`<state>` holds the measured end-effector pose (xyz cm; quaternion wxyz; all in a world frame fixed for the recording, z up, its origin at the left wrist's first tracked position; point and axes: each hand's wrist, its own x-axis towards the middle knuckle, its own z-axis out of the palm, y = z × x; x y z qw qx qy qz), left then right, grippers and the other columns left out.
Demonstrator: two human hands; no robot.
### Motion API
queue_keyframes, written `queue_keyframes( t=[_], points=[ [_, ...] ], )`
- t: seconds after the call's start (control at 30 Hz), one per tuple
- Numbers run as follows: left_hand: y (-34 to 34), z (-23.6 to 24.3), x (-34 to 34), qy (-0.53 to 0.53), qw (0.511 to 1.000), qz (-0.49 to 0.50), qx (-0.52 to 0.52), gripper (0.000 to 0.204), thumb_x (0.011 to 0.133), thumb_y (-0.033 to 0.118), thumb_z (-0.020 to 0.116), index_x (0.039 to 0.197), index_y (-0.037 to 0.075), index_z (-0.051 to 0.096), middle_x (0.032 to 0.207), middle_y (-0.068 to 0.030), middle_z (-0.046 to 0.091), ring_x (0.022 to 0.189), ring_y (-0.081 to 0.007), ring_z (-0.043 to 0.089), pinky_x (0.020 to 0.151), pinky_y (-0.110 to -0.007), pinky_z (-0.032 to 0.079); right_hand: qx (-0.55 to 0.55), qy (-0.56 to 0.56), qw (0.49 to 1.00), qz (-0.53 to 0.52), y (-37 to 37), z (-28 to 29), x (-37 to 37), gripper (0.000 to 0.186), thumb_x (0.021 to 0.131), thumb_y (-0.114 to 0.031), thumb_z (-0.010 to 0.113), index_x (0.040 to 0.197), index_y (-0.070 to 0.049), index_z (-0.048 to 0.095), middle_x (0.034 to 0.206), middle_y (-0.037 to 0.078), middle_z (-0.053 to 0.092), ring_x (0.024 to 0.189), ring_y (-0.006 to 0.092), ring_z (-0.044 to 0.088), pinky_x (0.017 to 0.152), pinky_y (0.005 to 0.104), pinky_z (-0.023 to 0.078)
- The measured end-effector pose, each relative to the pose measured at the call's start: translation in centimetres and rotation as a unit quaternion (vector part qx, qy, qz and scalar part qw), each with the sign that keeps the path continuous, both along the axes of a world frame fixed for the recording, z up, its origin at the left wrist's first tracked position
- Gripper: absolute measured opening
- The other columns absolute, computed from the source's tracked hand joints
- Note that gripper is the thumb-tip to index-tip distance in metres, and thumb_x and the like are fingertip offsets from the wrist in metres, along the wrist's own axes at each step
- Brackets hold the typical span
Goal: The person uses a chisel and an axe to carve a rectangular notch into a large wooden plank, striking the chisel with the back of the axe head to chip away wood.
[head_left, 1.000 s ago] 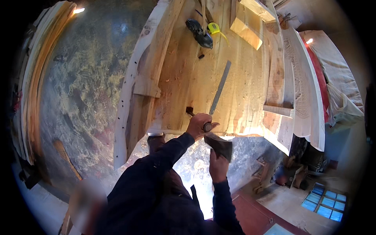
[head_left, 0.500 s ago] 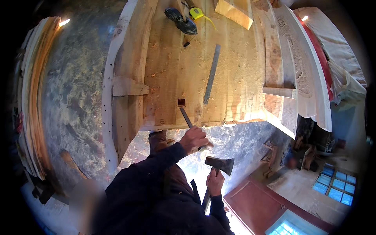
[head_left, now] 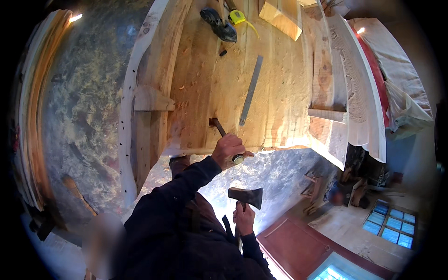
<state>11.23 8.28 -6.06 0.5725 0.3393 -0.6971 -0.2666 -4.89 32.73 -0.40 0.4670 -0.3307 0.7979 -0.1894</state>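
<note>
My left hand [head_left: 227, 149] is closed round a chisel [head_left: 222, 129], whose blade tip is at a small dark square hole [head_left: 213, 122] in the wide wooden board [head_left: 280, 84]. Lower and to the right, my right hand [head_left: 244, 217] grips an axe [head_left: 245, 197] by its handle just beneath the metal head, apart from the board. A grey metal straightedge [head_left: 250, 91] lies on the board to the right of the hole. Farther up lie a black tool [head_left: 218, 25] and a yellow tape measure [head_left: 238, 17] with some tape out.
Wooden side rails [head_left: 151, 126] and carved panels [head_left: 359, 93] flank the board. A wood block [head_left: 280, 18] lies at its top. Stacked planks [head_left: 42, 107] stand at far left. A draped cloth [head_left: 387, 70], red door [head_left: 294, 240] and window [head_left: 389, 224] are on the right.
The axe went from near my left hand down and away to the right. My left hand drew the chisel back, then moved it up so its tip is at the hole again.
</note>
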Motion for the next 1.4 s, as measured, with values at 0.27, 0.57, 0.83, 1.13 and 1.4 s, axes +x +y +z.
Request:
queue_keyframes(
  t=[0.27,0.57,0.83,1.13,1.4],
  points=[
    [-2.6,-1.4,0.6,0.082,0.996,0.026,-0.009,0.041,0.076,0.02,0.089,0.065,0.008,0.051,0.061,-0.0076,0.043,0.055,-0.0282,0.048,0.053,-0.04,0.035,-0.053,0.017,0.998,-0.036,-1.6,1.4,0.9,0.024,0.098,-0.017,0.063,0.08,0.0,0.064,0.06,0.005,0.06,0.05,0.0125,0.058,0.046,0.0312,0.044],
    [-3.2,-0.6,1.3,0.118,0.989,0.066,0.053,0.049,0.086,0.025,0.085,0.064,0.007,0.044,0.06,-0.0094,0.038,0.053,-0.0269,0.042,0.05,-0.04,0.032,-0.386,-0.1,0.917,-0.014,-11.2,11.3,3.6,0.043,0.102,-0.047,0.056,0.091,-0.006,0.053,0.072,0.005,0.055,0.058,0.014,0.053,0.05,0.0269,0.044],
    [-4.8,-1.5,0.6,0.099,0.982,0.12,0.104,0.04,0.077,0.022,0.089,0.067,0.008,0.054,0.062,-0.0112,0.051,0.059,-0.031,0.057,0.055,-0.041,0.043,-0.276,0.233,0.885,0.295,-19.2,7.0,2.8,0.032,0.102,-0.025,0.061,0.081,0.0,0.062,0.067,0.014,0.064,0.058,0.023,0.063,0.052,0.0399,0.048],
    [-3.8,-1.2,-0.1,0.025,0.987,0.115,0.109,0.038,0.08,0.029,0.084,0.069,0.008,0.054,0.066,-0.0125,0.053,0.065,-0.0346,0.058,0.058,-0.044,0.043,-0.321,0.008,0.94,0.117,-17.1,6.6,2.7,0.024,0.102,-0.027,0.059,0.096,-0.004,0.061,0.071,0.013,0.06,0.062,0.0237,0.06,0.051,0.0328,0.047],
    [-0.3,-5.6,-0.9,-0.05,0.997,0.026,0.055,0.02,0.078,0.024,0.081,0.075,0.012,0.066,0.07,-0.009,0.06,0.068,-0.0315,0.063,0.065,-0.042,0.051,-0.088,-0.053,0.991,-0.082,-8.6,4.1,-0.4,0.032,0.103,-0.029,0.057,0.084,-0.003,0.058,0.058,0.003,0.054,0.046,0.0117,0.053,0.042,0.0283,0.041]
  ],
)
